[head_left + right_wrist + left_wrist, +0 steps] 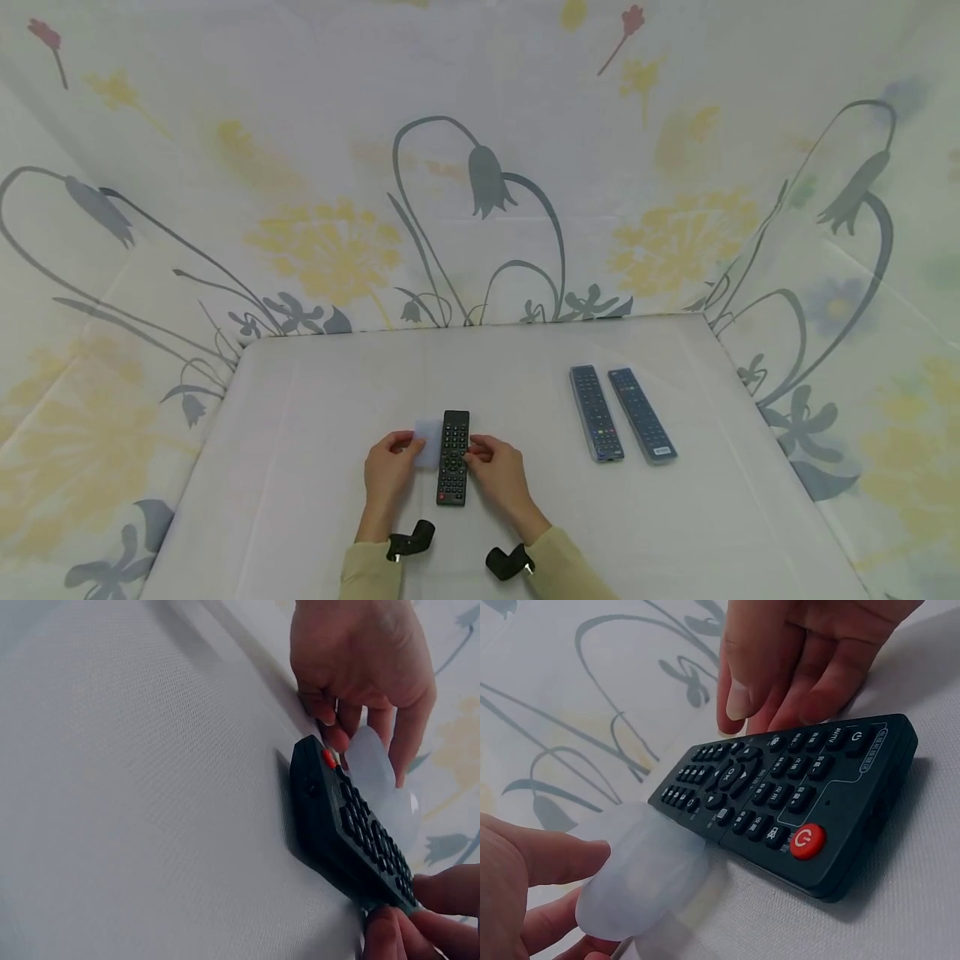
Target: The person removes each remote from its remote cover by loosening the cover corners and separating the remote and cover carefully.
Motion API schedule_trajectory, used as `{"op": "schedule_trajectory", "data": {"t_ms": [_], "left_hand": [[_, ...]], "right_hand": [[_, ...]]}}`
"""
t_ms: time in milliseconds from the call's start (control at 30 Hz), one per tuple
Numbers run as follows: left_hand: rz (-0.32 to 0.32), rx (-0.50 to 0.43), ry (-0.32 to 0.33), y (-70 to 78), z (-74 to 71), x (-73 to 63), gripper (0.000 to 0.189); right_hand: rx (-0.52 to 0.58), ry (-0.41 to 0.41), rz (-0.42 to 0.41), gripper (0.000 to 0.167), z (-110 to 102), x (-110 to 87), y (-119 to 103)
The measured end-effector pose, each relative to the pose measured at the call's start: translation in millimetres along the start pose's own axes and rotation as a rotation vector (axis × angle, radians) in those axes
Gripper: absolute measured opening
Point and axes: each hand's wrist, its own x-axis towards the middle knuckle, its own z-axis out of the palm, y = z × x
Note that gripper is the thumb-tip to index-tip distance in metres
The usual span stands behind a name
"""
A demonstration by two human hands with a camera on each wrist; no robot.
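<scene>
Altogether three remotes (453, 458); seemingly one sheet (428, 443)

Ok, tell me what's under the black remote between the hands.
White tabletop shows around the black remote; a pale translucent wrapper in the left hand reaches its edge. The remote covers what lies directly beneath, so whether the wrapper runs underneath cannot be told.

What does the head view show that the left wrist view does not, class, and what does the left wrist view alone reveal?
Head view only: two more remotes on the right, and the pale sleeves.

Left wrist view only: readable button lettering, such as "OK".

Both: the black remote, the translucent sheet, the left hand and the right hand.
</scene>
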Motion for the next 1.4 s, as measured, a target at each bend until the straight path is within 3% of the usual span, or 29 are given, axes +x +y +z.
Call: {"op": "schedule_trajectory", "data": {"t_ms": [667, 1133, 1400], "left_hand": [[0.029, -0.051, 0.043, -4.0, -1.3, -3.0, 0.025], [0.033, -0.06, 0.021, -5.0, -2.9, -1.5, 0.027], [0.023, -0.04, 0.017, -1.8, -3.1, -0.9, 0.027]], "right_hand": [[0.018, -0.041, 0.005, 0.025, -18, 0.1, 8], [0.064, 0.109, 0.065, 0.024, -45, 12.2, 11], [0.03, 0.24, 0.012, 0.025, -73, 18.4, 13]]}}
